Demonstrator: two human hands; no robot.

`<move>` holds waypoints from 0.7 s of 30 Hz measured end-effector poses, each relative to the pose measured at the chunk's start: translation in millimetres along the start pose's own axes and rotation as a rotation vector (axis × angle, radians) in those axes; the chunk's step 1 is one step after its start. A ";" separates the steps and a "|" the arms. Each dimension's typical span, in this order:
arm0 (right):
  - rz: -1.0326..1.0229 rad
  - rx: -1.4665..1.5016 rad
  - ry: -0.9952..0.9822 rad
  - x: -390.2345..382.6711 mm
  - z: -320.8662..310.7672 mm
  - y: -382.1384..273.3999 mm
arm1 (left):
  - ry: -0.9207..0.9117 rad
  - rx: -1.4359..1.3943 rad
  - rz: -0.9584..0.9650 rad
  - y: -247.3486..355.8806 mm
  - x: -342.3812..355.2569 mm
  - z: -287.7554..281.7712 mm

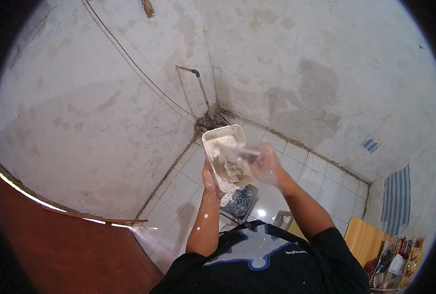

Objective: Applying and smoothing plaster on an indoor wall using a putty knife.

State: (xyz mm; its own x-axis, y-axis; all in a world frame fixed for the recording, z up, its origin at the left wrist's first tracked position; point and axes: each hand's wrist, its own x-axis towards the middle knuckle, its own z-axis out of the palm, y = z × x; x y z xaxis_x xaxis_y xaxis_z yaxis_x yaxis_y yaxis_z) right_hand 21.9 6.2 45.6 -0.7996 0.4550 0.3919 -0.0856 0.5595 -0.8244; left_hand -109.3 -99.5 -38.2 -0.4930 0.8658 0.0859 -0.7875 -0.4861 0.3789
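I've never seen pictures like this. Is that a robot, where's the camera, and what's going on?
No robot here: these are a person's bare hands. A wide fisheye camera on the person's head looks down, so straight edges bend and the corners go dark. The left hand holds a rectangular whitish tub, apparently plastic, containing thick off-white paste. The right hand, blurred, holds a flat tool over it. Beneath are a black textured seat and a floor of pale glossy tiles; patchy whitish walls surround them.

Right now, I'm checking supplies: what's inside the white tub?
Pale, lumpy paste. The blurred tool in the right hand covers some; the bottom of the tub is hidden beneath.
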 end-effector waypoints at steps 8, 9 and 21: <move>-0.108 -0.222 0.171 10.4 18.6 9.9 | 0.057 0.061 -0.041 -6.9 -0.5 9.7; -0.116 -0.162 0.100 2.4 20.9 6.6 | 0.060 0.062 -0.041 -8.0 2.0 -1.2; -0.168 -0.096 0.062 13.0 -8.9 7.2 | -0.034 -0.093 -0.093 0.2 -3.7 1.8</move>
State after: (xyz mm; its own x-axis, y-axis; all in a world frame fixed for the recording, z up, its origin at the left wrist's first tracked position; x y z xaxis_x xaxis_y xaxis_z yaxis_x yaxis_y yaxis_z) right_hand 16.1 22.4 48.4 -0.7405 0.3898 0.5474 -0.1551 0.6934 -0.7036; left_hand -107.0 -102.7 -36.8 -0.4052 0.9102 0.0861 -0.8608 -0.4115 0.2996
